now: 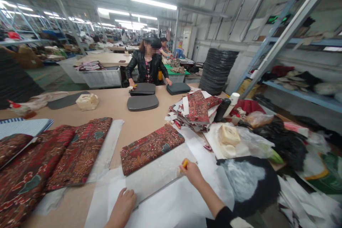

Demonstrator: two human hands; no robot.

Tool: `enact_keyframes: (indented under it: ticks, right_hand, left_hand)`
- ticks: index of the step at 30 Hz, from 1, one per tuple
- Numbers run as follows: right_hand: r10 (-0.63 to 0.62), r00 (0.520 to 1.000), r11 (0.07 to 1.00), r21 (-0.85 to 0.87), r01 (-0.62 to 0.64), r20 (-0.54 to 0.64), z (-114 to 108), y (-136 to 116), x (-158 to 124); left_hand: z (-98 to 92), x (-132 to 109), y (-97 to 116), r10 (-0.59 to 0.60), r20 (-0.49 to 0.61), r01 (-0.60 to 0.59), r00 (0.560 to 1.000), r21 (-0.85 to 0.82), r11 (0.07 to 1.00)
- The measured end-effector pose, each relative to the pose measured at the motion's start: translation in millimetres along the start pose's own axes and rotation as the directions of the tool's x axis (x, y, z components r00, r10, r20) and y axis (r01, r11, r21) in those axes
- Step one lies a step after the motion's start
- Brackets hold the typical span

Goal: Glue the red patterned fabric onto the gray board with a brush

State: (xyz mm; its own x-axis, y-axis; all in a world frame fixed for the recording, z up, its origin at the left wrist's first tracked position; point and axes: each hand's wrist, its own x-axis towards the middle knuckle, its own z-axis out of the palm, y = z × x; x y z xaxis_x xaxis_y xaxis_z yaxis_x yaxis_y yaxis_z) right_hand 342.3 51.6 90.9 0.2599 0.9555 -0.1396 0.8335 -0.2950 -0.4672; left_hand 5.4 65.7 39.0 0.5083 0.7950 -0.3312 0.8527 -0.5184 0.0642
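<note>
Before me lies a patterned brown-red fabric piece (152,148), folded back from a pale grey flat panel (155,178). My left hand (124,203) rests at the panel's near left end, its fingers lying on the edge with nothing visibly held. Over the panel's right end, my right hand (192,172) is closed around a small yellow-handled brush (184,164), whose pale tip is near the surface. White paper (173,203) is spread beneath the panel. To the right, a black sheet (264,188) carries a whitish smear.
Patterned fabric (80,153) lies at left; a scrap pile (197,108) and a dark bottle (222,109) stand beyond, right. Opposite, a co-worker (146,62) touches dark padded panels (143,103). Stacked black sheets (217,71) rise behind. Cream blocks (87,101) sit both sides.
</note>
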Motion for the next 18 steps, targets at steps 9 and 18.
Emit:
enact_keyframes:
  ticks: [9, 18]
  right_hand:
    - [-0.138, 0.990, 0.990, -0.021, 0.139, 0.039, -7, -2, -3]
    - [-0.006, 0.999, 1.000, 0.009, 0.006, -0.036, -6, 26, 18]
  left_hand:
    - [-5.3, 5, 4, -0.014, 0.027, 0.014, 1.000, 0.017, 1.000]
    - [-10.3, 14, -2, -0.046, -0.094, 0.044, 0.995, -0.014, 0.999]
